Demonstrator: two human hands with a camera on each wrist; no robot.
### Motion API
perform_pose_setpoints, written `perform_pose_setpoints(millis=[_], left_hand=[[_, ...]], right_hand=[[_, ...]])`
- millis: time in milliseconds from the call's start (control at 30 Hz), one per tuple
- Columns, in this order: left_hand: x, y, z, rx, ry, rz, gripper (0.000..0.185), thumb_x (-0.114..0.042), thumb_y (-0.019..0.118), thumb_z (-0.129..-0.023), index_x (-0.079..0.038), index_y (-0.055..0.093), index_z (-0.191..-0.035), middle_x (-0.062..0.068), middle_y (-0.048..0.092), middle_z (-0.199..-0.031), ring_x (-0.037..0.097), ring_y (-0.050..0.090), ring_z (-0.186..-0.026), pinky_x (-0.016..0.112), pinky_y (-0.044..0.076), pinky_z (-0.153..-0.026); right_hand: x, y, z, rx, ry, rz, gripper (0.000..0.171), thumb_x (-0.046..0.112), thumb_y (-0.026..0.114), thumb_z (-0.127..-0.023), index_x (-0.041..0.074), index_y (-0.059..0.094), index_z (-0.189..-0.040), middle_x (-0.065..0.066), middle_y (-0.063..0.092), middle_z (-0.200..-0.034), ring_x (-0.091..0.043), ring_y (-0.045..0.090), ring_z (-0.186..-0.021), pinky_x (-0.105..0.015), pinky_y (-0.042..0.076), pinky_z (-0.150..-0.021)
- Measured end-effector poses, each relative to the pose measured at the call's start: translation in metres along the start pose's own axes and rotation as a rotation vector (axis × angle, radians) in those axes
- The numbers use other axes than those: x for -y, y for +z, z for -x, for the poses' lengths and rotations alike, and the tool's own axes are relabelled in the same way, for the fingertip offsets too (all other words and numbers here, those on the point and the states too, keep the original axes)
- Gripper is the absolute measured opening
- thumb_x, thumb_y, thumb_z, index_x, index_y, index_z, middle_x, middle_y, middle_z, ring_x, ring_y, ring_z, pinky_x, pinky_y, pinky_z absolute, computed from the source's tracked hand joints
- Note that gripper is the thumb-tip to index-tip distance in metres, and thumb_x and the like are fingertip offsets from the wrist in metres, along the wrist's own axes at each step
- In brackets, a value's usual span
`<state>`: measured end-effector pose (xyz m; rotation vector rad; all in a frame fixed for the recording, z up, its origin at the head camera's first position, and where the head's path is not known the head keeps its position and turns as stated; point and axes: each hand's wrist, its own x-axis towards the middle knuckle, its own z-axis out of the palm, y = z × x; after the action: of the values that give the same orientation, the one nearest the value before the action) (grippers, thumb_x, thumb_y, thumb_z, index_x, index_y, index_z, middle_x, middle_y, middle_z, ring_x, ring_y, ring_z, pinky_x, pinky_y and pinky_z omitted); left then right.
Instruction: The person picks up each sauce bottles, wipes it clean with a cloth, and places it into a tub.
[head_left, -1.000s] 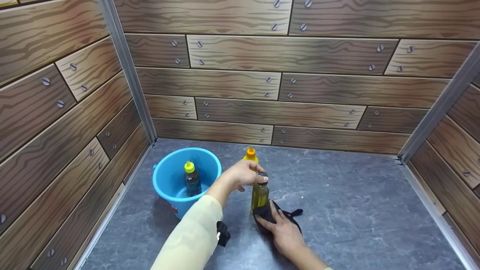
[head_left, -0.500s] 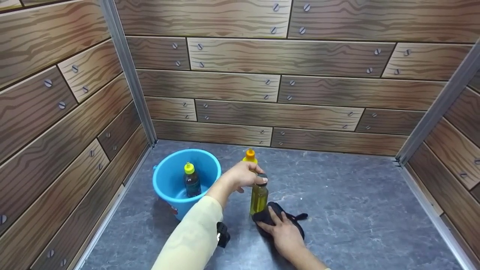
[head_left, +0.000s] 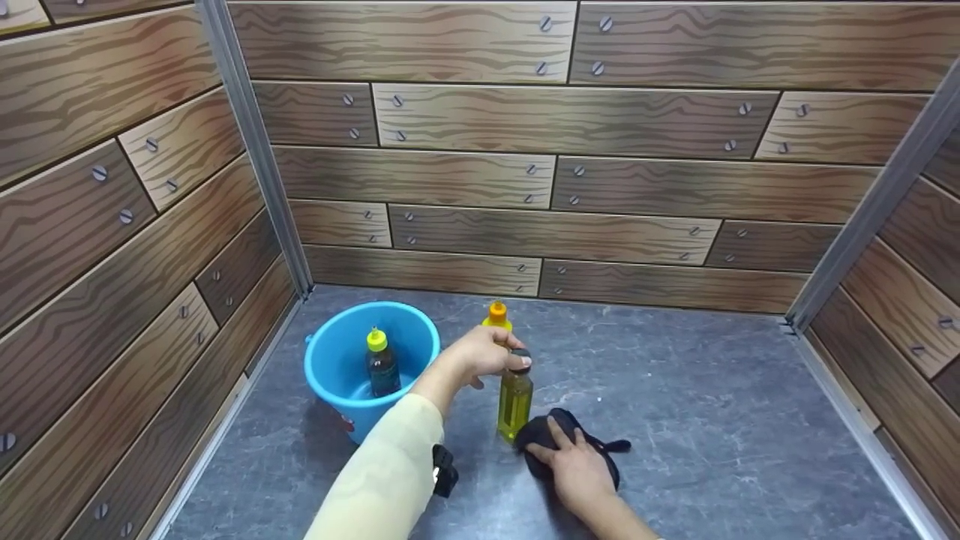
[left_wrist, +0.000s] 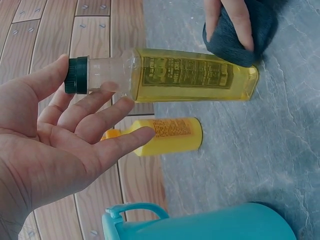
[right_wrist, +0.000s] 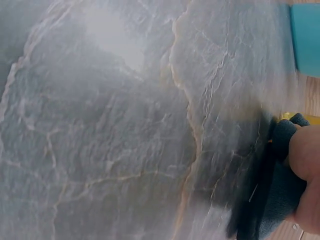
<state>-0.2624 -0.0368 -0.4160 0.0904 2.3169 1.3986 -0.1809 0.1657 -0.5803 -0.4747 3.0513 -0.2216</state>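
Note:
My left hand pinches the dark cap of a tall clear bottle of yellow-green oil. The bottle stands upright on the grey surface, and its label shows in the left wrist view. To the right of its base, my right hand rests with outstretched fingers on a dark fuzzy cloth that has a strap. In the left wrist view the cloth overlaps the bottle's lower end. Part of the cloth is hidden under the hand.
A blue bucket stands at the left, holding a dark bottle with a yellow cap. Behind my left hand is a yellow bottle with an orange cap. Wood-patterned walls enclose the back and sides.
My right hand and the cloth have moved right and slightly nearer, uncovering the oil bottle's base in the head view. My left hand keeps its pinch on the cap.

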Motion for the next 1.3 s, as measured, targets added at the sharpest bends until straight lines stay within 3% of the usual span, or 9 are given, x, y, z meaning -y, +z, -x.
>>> perform_pose_setpoints(millis=[267,433,533,767,1067,1300], left_hand=[[-0.001,0.002,0.0,-0.013,-0.009,-0.013,0.016,-0.026,0.078,-0.1,-0.019,0.076,-0.114,0.006,0.069,-0.119,0.035,0.067,-0.122,0.072,0.048,-0.101],[-0.002,0.003,0.0,-0.019,-0.012,-0.018,0.015,-0.026,0.078,-0.1,-0.019,0.076,-0.113,0.005,0.07,-0.117,0.034,0.067,-0.122,0.072,0.048,-0.101],[-0.001,0.003,0.001,-0.023,-0.013,-0.017,0.015,-0.026,0.078,-0.1,-0.019,0.076,-0.113,0.005,0.07,-0.117,0.035,0.067,-0.122,0.073,0.047,-0.101],[0.0,0.004,0.0,-0.02,-0.001,-0.012,0.017,-0.026,0.077,-0.1,-0.02,0.076,-0.116,0.005,0.071,-0.119,0.036,0.067,-0.124,0.074,0.046,-0.102],[0.0,0.004,0.0,-0.021,0.005,-0.026,0.02,-0.026,0.078,-0.1,-0.018,0.076,-0.118,0.006,0.07,-0.119,0.037,0.067,-0.123,0.073,0.049,-0.098],[-0.001,0.004,0.0,-0.017,-0.001,-0.012,0.02,-0.025,0.079,-0.099,-0.017,0.076,-0.117,0.007,0.07,-0.116,0.038,0.066,-0.122,0.075,0.047,-0.099]], right_hand=[[-0.013,-0.01,0.007,-0.068,0.064,-0.062,0.074,-0.009,0.07,-0.086,0.036,0.068,-0.144,-0.018,0.043,-0.164,-0.057,0.053,-0.134,-0.062,0.059,-0.076],[-0.015,-0.017,0.011,-0.191,0.041,-0.107,0.076,-0.01,0.07,-0.085,0.035,0.065,-0.146,-0.017,0.041,-0.166,-0.056,0.054,-0.133,-0.054,0.059,-0.064],[-0.015,-0.021,0.014,-0.295,0.001,-0.145,0.072,-0.009,0.068,-0.088,0.034,0.066,-0.145,-0.017,0.043,-0.164,-0.055,0.056,-0.131,-0.056,0.059,-0.064],[-0.009,-0.028,0.016,-0.507,-0.099,-0.206,0.07,-0.009,0.068,-0.089,0.032,0.066,-0.145,-0.018,0.045,-0.163,-0.049,0.058,-0.132,-0.061,0.059,-0.078],[0.005,-0.04,0.013,-0.589,-0.23,-0.18,0.08,-0.01,0.078,-0.081,0.035,0.066,-0.145,-0.018,0.047,-0.161,-0.045,0.061,-0.128,-0.053,0.062,-0.072],[0.011,-0.048,0.009,-0.518,-0.234,-0.144,0.078,-0.01,0.078,-0.083,0.036,0.067,-0.144,-0.015,0.044,-0.164,-0.047,0.057,-0.134,-0.053,0.061,-0.066]])
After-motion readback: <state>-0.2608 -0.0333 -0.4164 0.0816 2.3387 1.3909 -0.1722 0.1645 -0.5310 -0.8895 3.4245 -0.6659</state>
